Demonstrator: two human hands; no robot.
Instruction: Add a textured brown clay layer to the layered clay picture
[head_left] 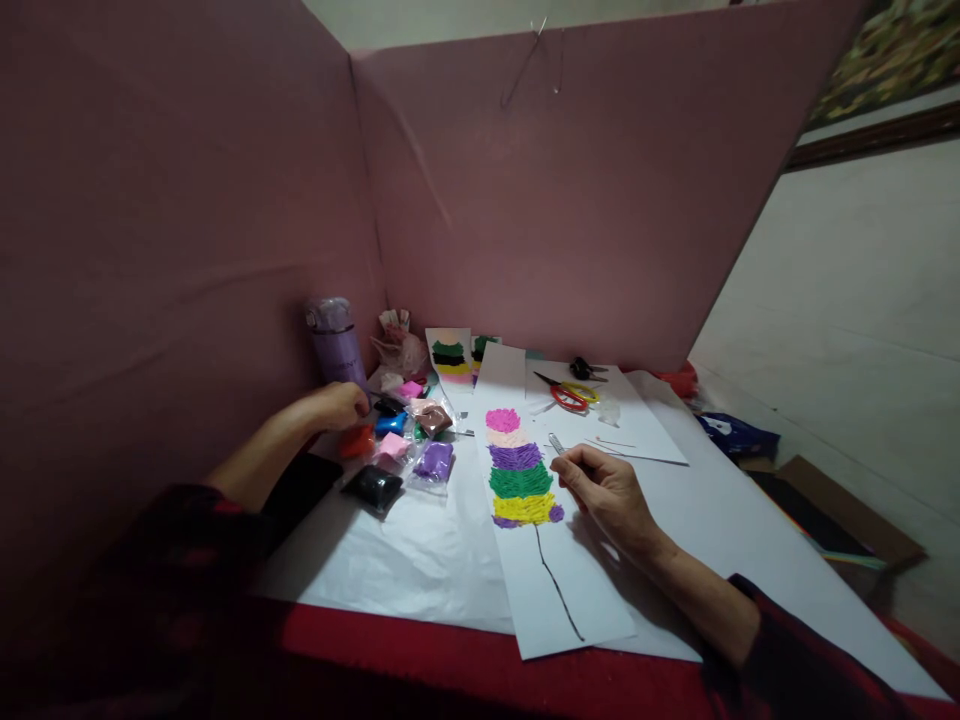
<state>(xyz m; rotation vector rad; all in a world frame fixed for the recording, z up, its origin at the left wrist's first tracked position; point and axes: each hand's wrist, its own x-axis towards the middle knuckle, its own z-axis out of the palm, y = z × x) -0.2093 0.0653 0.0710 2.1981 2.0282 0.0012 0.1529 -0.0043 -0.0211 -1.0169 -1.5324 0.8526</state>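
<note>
My right hand point(606, 492) is closed around a slim tool with a silvery tip point(554, 441), held just right of a paper strip point(551, 590). On that strip lie textured clay bands point(519, 480) in pink, peach, purple, green and yellow, with purple bits at the lower corners. A dark drawn line runs down from them. My left hand point(341, 405) is curled beside several small bags of coloured clay point(391, 425); whatever its fingers hold, if anything, is hidden. The nearest bags are orange point(356, 441) and blue, with black point(375, 487) and purple ones point(435, 461) closer to me.
Behind my left hand stands a purple bottle point(337, 345). Farther back are painted cards point(450, 362), scissors with red and yellow handles point(574, 396) and a dark object like keys point(581, 368). Pink panels point(555, 200) enclose the table's back and left. Cardboard point(855, 510) lies at right.
</note>
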